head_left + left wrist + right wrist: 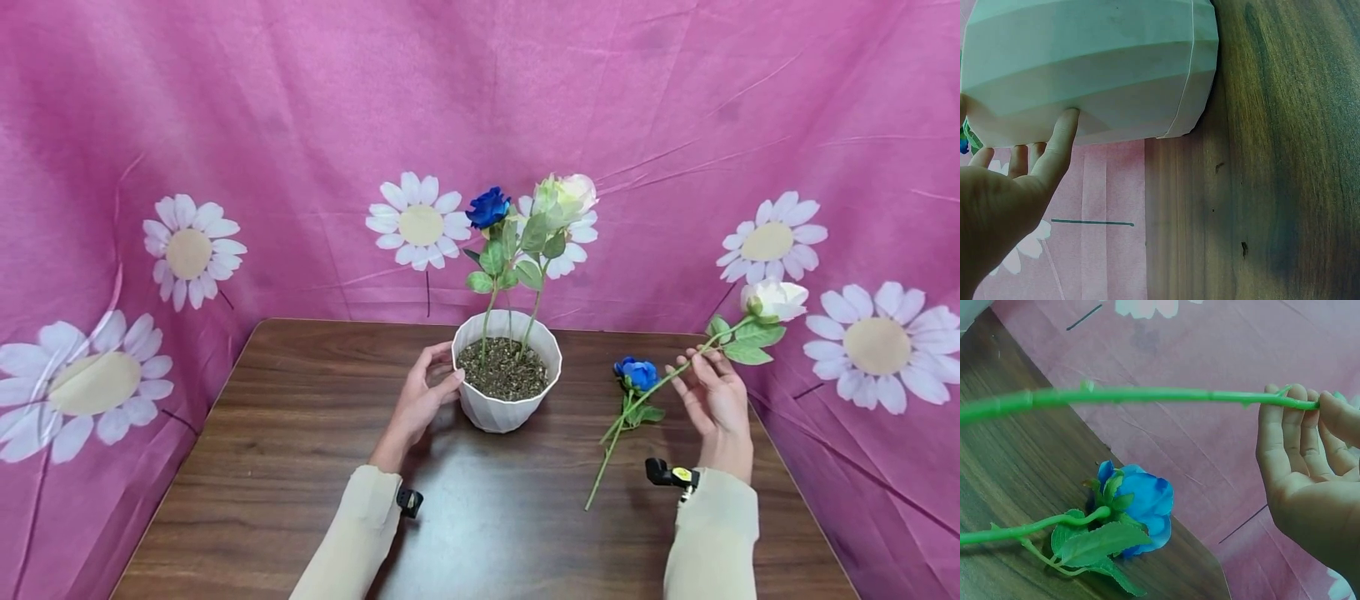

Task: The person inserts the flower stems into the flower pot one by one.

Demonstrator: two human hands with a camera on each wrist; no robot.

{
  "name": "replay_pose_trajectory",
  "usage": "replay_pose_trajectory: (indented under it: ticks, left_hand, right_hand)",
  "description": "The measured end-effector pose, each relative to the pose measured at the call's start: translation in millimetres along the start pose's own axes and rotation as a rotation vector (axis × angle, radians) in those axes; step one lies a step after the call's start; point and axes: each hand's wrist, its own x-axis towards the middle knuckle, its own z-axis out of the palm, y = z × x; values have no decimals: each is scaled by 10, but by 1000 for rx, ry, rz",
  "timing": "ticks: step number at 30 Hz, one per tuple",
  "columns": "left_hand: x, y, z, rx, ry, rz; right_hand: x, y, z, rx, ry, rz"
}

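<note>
We find the left hand (420,400) spread at nine o'clock against a white faceted pot (501,408); right hand (718,402), three o'clock, pinches a green-stemmed white rose (776,301).

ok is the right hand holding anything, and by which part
The right hand pinches a white, green-leaved rose by its thin green stem, just below the leaves.

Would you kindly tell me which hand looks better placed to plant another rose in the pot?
Probably the right hand: it pinches a white rose by the stem, while the left hand touches the pot.
</note>
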Motion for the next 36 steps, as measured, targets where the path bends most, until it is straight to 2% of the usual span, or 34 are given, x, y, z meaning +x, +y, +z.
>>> replay_pose_trajectory:
  ticks: [12, 18, 23, 36]
  left_hand:
    - [-2, -3, 4, -3, -4, -1]
    - [2, -9, -1, -3, -2, 1]
    - [7, -17, -3, -3, 7, -3]
    - [0, -8, 2, -5, 2, -2]
  right_hand:
    - [56, 49, 146, -3, -63, 6]
    - [80, 48, 197, -69, -89, 2]
    - [99, 58, 232, -97, -87, -3]
    - [102, 47, 435, -89, -93, -10]
